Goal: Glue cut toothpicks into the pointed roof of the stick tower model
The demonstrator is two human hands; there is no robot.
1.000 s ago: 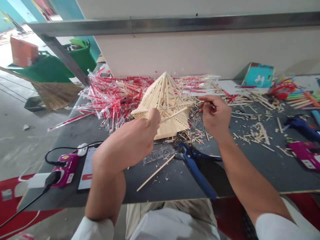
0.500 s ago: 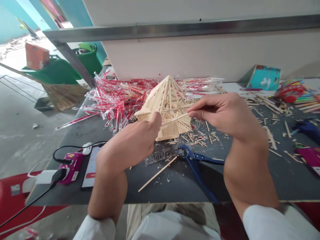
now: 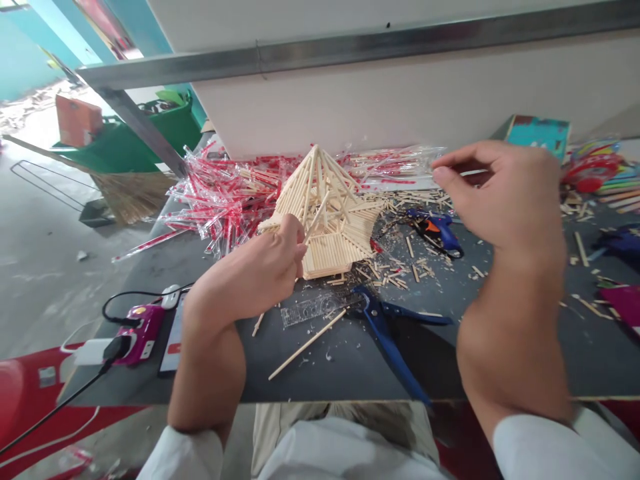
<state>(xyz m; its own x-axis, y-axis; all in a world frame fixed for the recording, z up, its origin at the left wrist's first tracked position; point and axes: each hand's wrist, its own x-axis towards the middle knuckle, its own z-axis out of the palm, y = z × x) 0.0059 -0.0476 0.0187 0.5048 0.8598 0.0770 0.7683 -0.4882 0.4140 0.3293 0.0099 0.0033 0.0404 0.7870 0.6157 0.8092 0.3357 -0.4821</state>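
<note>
My left hand (image 3: 265, 270) is closed, pinching a thin wooden stick (image 3: 318, 217) that tilts up and to the right in front of the stick model. This model (image 3: 330, 253), built of pale wooden sticks with a pointed roof, stands on the table just beyond my left hand. Off to the right, my right hand (image 3: 500, 190) hovers above the table with thumb and forefinger pinched together; whether something small is between them I cannot make out. Beneath and left of it lies a blue glue gun (image 3: 443, 235). Blue-handled cutters (image 3: 393, 350) rest nearer me, beside a clear ruler (image 3: 307, 311).
Red-and-clear wrappers (image 3: 235, 193) pile up at the back left. A loose stick (image 3: 307, 343) lies in front. Stick offcuts (image 3: 423, 270) litter the table's right side. A pink power adapter (image 3: 140, 333) and a phone (image 3: 171, 347) sit at left. A metal rail (image 3: 325, 57) crosses behind.
My right hand has let go of the stick's end and moved right and up, uncovering the glue gun. The stick in my left hand has swung from nearly level to steeply tilted.
</note>
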